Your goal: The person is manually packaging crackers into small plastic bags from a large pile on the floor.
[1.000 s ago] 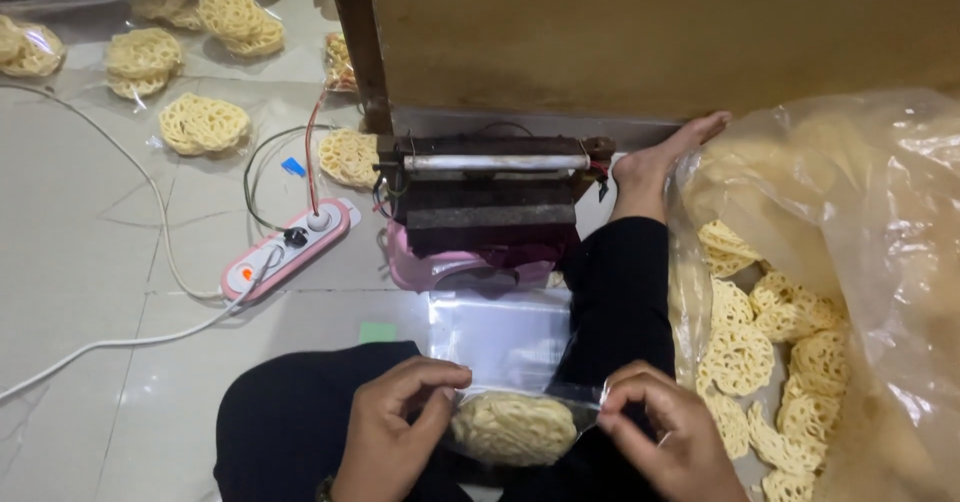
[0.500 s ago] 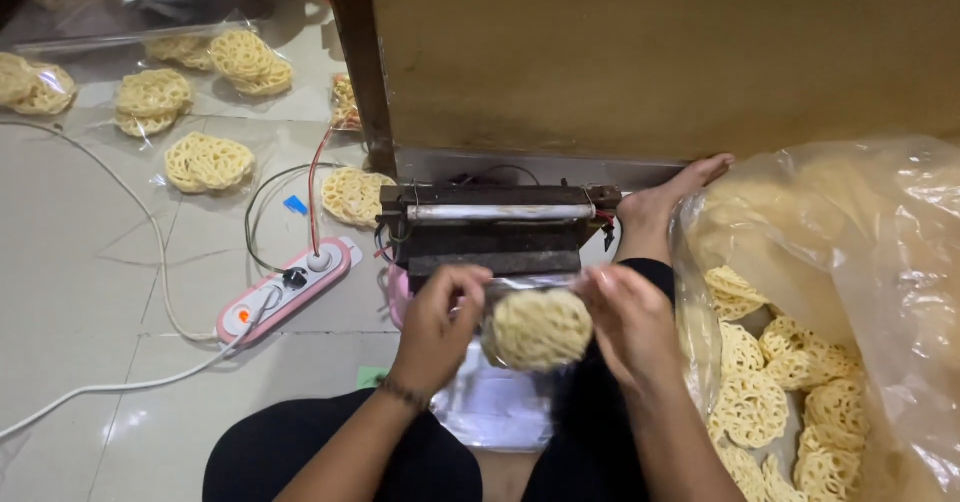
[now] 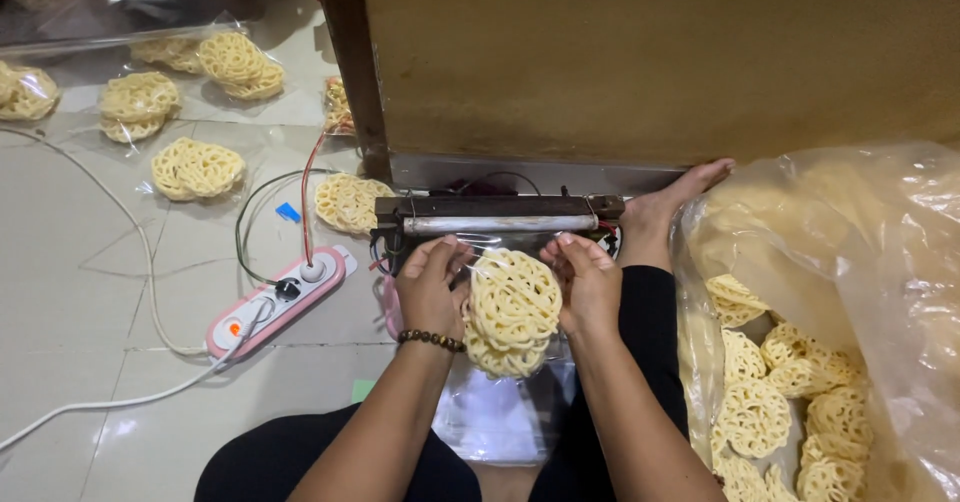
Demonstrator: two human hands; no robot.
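**A:** What are the hands doing?

**B:** Both hands hold a small clear bag (image 3: pixel 513 307) of yellow lattice crackers. The left hand (image 3: pixel 432 287) pinches the bag's left top corner, the right hand (image 3: pixel 585 284) the right top corner, fingers closed on the plastic. The bag hangs upright between them.

**A:** Where is it in the scene?

**B:** Just in front of a sealer (image 3: pixel 497 220), a dark wooden block with a silver bar across it, on the floor against a brown board (image 3: pixel 650 52). The bag's open top edge lies right at the bar. Holding both corners seems to keep that edge stretched flat. Whether it touches the bar, I cannot tell.

**A:** What hems the hands in?

**B:** The board rises straight behind the sealer, so no room beyond it. To the right, a bare foot (image 3: pixel 672 202) rests near the sealer's end, and a big clear sack (image 3: pixel 880 262) of loose crackers presses close to the right arm. To the left, a pink power strip (image 3: pixel 278 300) and cords lie on the tiles (image 3: pixel 80 302); farther off, filled bags (image 3: pixel 195 169) are spread out. A stack of flat plastic (image 3: pixel 495 417) lies in the lap, below the bag. The freest room is towards the body and to the left.
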